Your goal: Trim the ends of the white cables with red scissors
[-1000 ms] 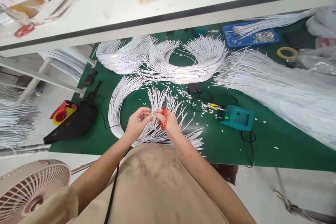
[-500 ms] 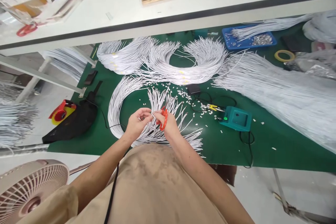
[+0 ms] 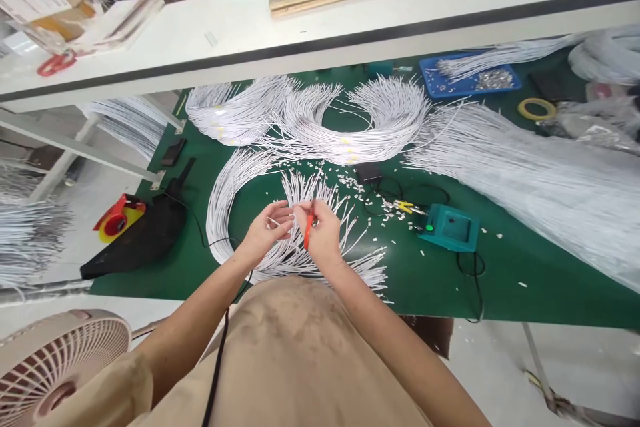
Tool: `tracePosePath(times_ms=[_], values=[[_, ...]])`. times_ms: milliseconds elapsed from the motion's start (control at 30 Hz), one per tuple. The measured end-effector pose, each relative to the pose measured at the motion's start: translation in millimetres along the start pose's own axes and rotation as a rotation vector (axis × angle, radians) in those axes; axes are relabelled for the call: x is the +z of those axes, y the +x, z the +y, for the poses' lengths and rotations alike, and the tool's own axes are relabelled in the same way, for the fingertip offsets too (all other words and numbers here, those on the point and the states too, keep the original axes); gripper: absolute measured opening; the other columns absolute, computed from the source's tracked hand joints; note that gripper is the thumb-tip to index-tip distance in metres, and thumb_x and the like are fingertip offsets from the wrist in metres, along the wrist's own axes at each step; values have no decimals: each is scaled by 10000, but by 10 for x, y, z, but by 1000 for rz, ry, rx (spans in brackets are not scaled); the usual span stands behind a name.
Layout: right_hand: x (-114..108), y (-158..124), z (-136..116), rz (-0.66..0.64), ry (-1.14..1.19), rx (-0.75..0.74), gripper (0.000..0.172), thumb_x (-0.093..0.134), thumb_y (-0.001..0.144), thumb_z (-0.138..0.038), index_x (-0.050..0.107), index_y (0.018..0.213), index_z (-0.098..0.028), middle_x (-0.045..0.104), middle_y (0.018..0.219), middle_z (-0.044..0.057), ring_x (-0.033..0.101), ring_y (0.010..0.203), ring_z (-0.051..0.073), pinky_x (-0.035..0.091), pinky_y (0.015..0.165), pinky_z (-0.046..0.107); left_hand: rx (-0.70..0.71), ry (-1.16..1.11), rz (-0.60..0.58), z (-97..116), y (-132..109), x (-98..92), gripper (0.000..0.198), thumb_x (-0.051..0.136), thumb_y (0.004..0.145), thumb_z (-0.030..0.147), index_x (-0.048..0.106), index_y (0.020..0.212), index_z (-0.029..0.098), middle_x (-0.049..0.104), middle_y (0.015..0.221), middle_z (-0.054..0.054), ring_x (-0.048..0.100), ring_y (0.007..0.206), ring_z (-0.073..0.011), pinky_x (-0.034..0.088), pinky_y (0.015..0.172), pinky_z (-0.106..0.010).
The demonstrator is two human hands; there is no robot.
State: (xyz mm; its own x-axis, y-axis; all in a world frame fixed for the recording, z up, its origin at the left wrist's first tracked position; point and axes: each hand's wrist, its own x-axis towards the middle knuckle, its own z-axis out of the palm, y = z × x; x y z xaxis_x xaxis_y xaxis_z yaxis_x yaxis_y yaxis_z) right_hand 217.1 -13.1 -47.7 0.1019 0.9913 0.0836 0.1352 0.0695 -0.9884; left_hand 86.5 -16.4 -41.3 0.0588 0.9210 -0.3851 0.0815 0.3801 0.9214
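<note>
Over a bundle of white wires [image 3: 299, 188] at the front of the bench, my two hands are close together. My left hand [image 3: 265, 232] is closed, thumb against the fingers, on a thin white wire [image 3: 273, 221]. In my right hand [image 3: 323, 233] is a pair of scissors with orange handles [image 3: 308, 229]; its blades are mostly hidden by the fingers. My right thumb and forefinger meet near the left fingertips, and whether they also pinch a wire is too small to tell. The bundle curves round to the left in a loop [image 3: 218, 213] on the green bench top [image 3: 425, 287].
More white wire bundles [image 3: 360, 140] lie behind, and a large sheaf [image 3: 525, 180] spreads right. Small white offcuts surround yellow-handled pliers [image 3: 404, 205] and a teal device [image 3: 453, 228]. A blue tray [image 3: 435, 83] stands at the back under a white shelf [image 3: 240, 30]. A tape dispenser [image 3: 117, 219] is left.
My right hand has turned, so the scissors' handles show more edge-on and the blades less. The left fingers have opened out a little. The view has shifted slightly.
</note>
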Motion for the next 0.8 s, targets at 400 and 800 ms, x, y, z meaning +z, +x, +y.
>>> tracePosePath(times_ms=[400, 800], values=[[140, 12, 69, -143, -102, 120, 158, 516, 723, -298, 608, 696, -172, 572, 681, -11, 511, 608, 105, 380, 559, 212, 128, -18, 64, -79, -34, -90, 488, 714, 617, 222, 503, 1054, 171, 557, 867, -19, 572, 790, -132, 474, 744, -283], [79, 18, 228, -311, 9, 247, 222, 537, 723, -322, 682, 772, -160, 641, 643, 0, 559, 618, 128, 416, 597, 227, 57, -116, 99, -43, -52, -112, 412, 681, 675, 293, 472, 1013, 182, 601, 681, 18, 604, 627, -130, 490, 667, -302]])
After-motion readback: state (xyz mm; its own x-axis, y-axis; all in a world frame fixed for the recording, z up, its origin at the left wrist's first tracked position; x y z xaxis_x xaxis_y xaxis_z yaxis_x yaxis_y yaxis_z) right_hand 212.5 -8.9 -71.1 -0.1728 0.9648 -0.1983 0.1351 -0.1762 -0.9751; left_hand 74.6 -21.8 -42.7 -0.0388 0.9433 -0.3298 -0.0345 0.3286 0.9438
